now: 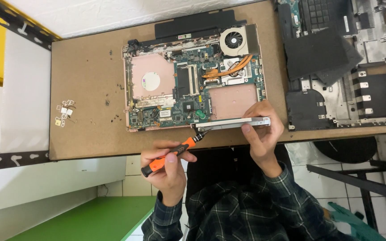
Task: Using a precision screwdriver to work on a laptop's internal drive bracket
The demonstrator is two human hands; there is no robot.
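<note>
Gripping an orange-and-black screwdriver (175,154), the left hand (166,167) sits at about 6 o'clock in the head view, its fingers wrapped tight round the handle and the thumb laid along it. The shaft points toward 2 o'clock, and its tip meets the left end of a long silver metal bracket (233,122) just off the near edge of the opened laptop base (193,71). The right hand (262,129), at about 5 o'clock from the laptop's middle, pinches that bracket at its right end, fingers curled over the top and the thumb pressed underneath. The bracket lies level along the laptop's front edge, touching it. Inside the laptop base, the green circuit board shows, with a round cooling fan (234,40) at 1 o'clock and copper heat pipes (228,71) just below the fan. A long black strip (197,27) lies beyond the laptop at 12 o'clock. On the brown surface (86,134), small loose screws (108,102) are scattered at 9 o'clock, and a cluster of small white and yellow clips (64,111) rests near the surface's left edge. At 3 o'clock, well apart from the hands, lies a second stripped laptop chassis (349,62), black and silver. The person's sleeves are dark plaid.
</note>
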